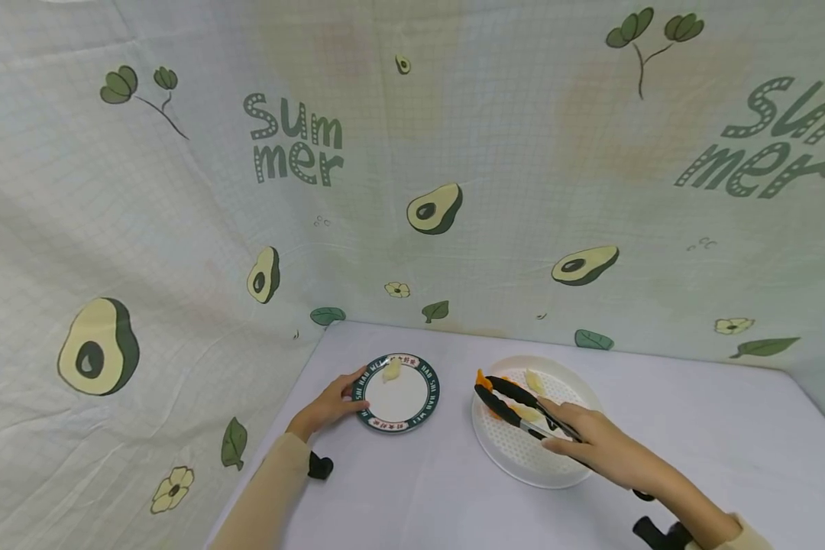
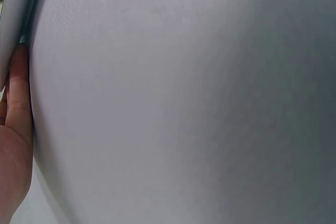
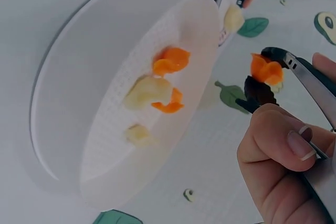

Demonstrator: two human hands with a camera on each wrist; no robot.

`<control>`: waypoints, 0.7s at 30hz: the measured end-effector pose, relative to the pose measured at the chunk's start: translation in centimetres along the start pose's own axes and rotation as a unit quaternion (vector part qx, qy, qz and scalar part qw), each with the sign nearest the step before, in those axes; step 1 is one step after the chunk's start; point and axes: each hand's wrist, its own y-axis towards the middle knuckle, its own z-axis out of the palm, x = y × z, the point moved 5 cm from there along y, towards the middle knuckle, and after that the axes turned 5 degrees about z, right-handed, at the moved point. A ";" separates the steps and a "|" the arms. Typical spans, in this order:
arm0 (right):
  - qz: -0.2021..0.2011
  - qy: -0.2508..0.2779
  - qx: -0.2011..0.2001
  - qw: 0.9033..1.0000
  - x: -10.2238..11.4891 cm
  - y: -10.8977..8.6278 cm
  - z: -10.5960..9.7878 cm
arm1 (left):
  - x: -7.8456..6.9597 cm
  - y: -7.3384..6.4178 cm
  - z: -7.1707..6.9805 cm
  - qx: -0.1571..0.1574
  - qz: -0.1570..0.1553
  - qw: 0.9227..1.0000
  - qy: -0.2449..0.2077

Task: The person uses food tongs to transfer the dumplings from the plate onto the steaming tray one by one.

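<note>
My right hand (image 1: 601,439) grips black-tipped metal tongs (image 1: 532,431) over a white round bowl (image 1: 516,458). Between the tong tips is a curled orange food piece (image 3: 266,70), held above the bowl in the right wrist view. Inside the bowl lie more orange pieces (image 3: 170,61) and pale yellowish pieces (image 3: 147,92). At the left, my left hand (image 1: 330,405) holds the near-left rim of a white plate (image 1: 395,401) with a dark green lettered border, thumb on top of the rim. One pale piece (image 1: 392,370) lies at the plate's far side. Fingers (image 2: 20,85) show against the plate's edge in the left wrist view.
Plate and bowl stand side by side on a table with a pale cloth (image 1: 440,489). Behind and at the left hangs a cloth (image 1: 495,252) printed with avocados and leaves. A dark band with a black device (image 1: 319,466) sits on the left wrist.
</note>
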 end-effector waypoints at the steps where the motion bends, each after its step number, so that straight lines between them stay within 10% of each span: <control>1: -0.001 0.000 0.001 1.000 -0.1 -0.2 -0.1 | 0.0 0.0 0.0 0.000 0.001 1.000 0.002; 21: 0.012 -0.004 0.025 1.000 -2.4 -2.1 0.0 | -0.4 -0.3 0.0 -0.007 -0.012 1.000 0.013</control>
